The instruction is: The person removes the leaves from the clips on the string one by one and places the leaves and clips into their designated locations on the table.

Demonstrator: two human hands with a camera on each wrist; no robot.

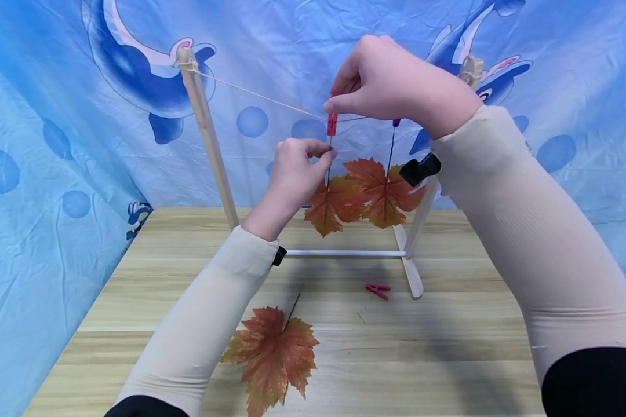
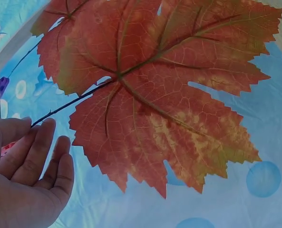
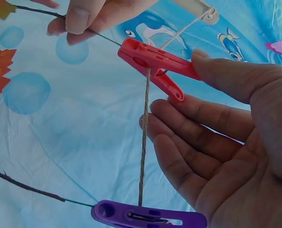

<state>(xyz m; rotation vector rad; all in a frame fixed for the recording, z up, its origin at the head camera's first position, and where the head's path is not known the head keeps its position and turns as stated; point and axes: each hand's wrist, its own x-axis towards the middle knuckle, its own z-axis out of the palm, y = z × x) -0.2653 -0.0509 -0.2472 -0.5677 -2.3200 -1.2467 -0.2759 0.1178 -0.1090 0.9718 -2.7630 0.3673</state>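
My left hand point(image 1: 298, 171) pinches the thin dark stem point(image 2: 67, 104) of an orange-red artificial maple leaf point(image 2: 179, 109) between thumb and forefinger. Just above it, my right hand point(image 1: 388, 81) holds a red clothespin point(image 3: 155, 59) by its handle ends, thumb on one and fingers at the other. The clothespin sits across the string point(image 3: 144, 133), and the stem's tip meets its nose end. Close by on the same string, a purple clothespin point(image 3: 148, 214) holds a second maple leaf point(image 1: 391, 200), which hangs partly overlapping the first in the head view.
The string runs between two wooden posts point(image 1: 208, 136), joined low down by a white rod point(image 1: 344, 253). Another maple leaf point(image 1: 276, 359) lies on the wooden table point(image 1: 396, 359) near my left forearm. A dark pink clothespin point(image 1: 378, 291) lies by the stand's right foot point(image 1: 412, 278).
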